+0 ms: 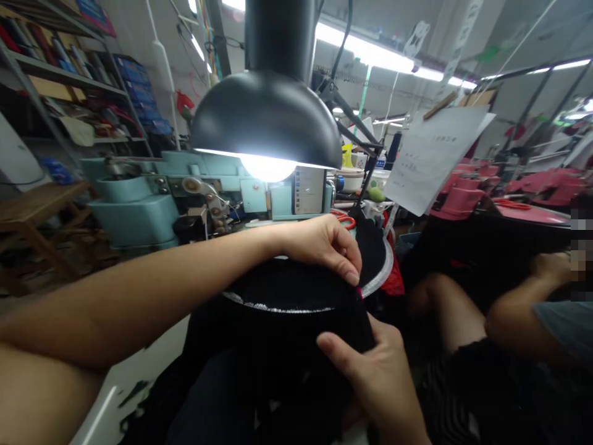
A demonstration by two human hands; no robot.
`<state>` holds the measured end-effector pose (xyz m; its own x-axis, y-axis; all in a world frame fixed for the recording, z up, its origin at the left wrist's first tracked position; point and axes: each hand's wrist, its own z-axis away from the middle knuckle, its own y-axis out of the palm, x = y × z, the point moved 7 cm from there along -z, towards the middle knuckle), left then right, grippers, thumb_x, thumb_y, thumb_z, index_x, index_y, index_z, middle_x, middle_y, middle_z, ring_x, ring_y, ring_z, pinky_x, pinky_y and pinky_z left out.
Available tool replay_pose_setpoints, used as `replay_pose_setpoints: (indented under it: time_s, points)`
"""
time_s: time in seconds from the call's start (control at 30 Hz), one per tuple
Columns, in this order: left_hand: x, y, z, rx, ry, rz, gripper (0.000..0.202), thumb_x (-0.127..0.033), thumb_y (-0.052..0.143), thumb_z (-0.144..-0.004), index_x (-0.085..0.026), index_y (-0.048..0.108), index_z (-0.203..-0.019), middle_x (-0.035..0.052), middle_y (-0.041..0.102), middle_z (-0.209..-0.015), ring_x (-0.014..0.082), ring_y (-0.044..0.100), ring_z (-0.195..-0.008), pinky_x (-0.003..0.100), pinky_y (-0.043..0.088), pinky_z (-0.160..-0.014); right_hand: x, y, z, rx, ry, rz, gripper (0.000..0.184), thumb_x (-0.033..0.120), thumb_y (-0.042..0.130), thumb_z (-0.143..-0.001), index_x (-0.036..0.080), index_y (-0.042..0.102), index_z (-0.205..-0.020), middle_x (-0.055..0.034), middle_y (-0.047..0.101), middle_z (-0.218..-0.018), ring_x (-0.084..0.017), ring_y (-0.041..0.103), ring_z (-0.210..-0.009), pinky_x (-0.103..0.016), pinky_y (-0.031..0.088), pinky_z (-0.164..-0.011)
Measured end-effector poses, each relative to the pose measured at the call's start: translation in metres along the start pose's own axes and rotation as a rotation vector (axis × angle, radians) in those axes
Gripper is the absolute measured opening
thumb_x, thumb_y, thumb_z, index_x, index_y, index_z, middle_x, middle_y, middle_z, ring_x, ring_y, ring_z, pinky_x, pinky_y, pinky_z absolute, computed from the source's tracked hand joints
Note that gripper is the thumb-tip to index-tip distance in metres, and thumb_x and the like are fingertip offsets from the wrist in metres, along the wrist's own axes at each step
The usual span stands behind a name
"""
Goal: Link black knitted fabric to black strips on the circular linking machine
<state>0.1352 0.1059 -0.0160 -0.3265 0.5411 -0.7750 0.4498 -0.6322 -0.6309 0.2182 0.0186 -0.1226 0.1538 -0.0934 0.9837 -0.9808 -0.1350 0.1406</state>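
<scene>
Black knit fabric (287, 290) gripped by left hand (322, 247) and right hand (375, 380).

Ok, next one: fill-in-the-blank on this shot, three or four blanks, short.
The left hand pinches the top edge of the ____ fabric.
The right hand grips the same fabric lower down, its ____ pressing on top.
A dome lamp hangs in front of a pale ____ machine.

Missing words: black; thumb; teal.
</scene>
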Motion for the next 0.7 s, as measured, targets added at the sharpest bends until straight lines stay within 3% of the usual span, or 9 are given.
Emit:
replay_pose_setpoints:
  time_s: [0.1, 0.3, 0.7]
  points:
    - [0.001, 0.0, -0.001, 0.008, -0.012, 0.031, 0.023, -0.034, 0.081, -0.072, -0.014, 0.078, -0.083, 0.0055, 0.076, -0.079, 0.015, 0.069, -0.072, 0.022, 0.052, -0.069, -0.005, -0.003, 0.0, 0.049, 0.088, -0.177, 0.037, 0.047, 0.085, -0.062, 0.015, 0.076, -0.079, -0.0028, 0.069, -0.068, -0.015, 0.059, -0.058, -0.024, 0.049, -0.054]
    - [0.003, -0.001, -0.003, -0.021, -0.01, 0.079, 0.019, -0.029, 0.084, -0.067, -0.014, 0.078, -0.079, 0.0051, 0.075, -0.074, 0.0143, 0.068, -0.068, 0.021, 0.052, -0.066, -0.006, -0.012, -0.007, -0.013, -0.108, 0.009, 0.031, 0.04, 0.078, -0.073, 0.014, 0.067, -0.06, 0.0026, 0.05, -0.053, -0.009, 0.041, -0.05, -0.021, 0.037, -0.045]
    - [0.001, -0.004, -0.004, -0.057, -0.026, 0.099, 0.017, -0.026, 0.085, -0.065, -0.014, 0.078, -0.075, 0.0047, 0.074, -0.071, 0.0129, 0.066, -0.064, 0.019, 0.051, -0.062, 0.001, -0.019, -0.007, -0.048, -0.181, -0.043, 0.025, 0.04, 0.075, -0.076, 0.016, 0.071, -0.07, 0.0014, 0.058, -0.059, -0.011, 0.048, -0.053, -0.021, 0.043, -0.05]
